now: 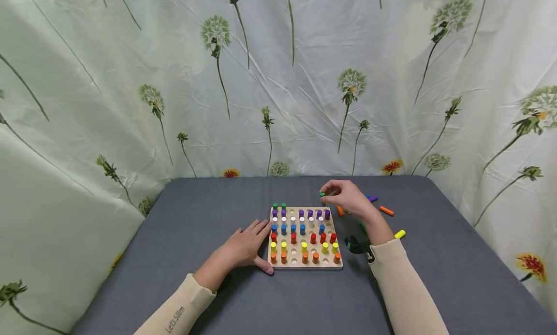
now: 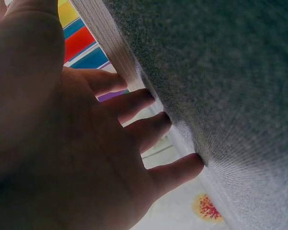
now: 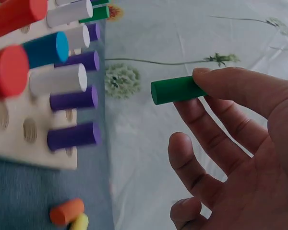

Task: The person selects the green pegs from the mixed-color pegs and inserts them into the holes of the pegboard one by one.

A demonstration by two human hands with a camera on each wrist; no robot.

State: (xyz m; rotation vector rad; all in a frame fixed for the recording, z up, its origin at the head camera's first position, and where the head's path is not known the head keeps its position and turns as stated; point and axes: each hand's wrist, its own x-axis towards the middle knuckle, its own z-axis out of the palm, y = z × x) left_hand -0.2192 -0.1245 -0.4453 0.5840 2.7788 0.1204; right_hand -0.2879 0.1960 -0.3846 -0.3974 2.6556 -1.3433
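Observation:
A light wooden pegboard (image 1: 304,267) stands on the table, with rows of orange, yellow, red, blue, white and purple pegs and two green pegs (image 1: 279,206) at its far left corner. My left hand (image 1: 244,247) rests along the board's left side, fingers stretched out, thumb at the near left corner. In the left wrist view the fingertips (image 2: 198,160) touch the grey cloth by the board's edge (image 2: 116,55). Beyond the far right corner, my right hand (image 1: 348,198) pinches a green peg (image 3: 177,89) between thumb and fingers, clear of the board. Some holes hold no peg.
Loose pegs lie to the right of the board, among them an orange peg (image 1: 386,211), a yellow peg (image 1: 400,234) and a purple peg (image 1: 372,198). A flowered curtain (image 1: 304,108) hangs behind the grey table (image 1: 209,199).

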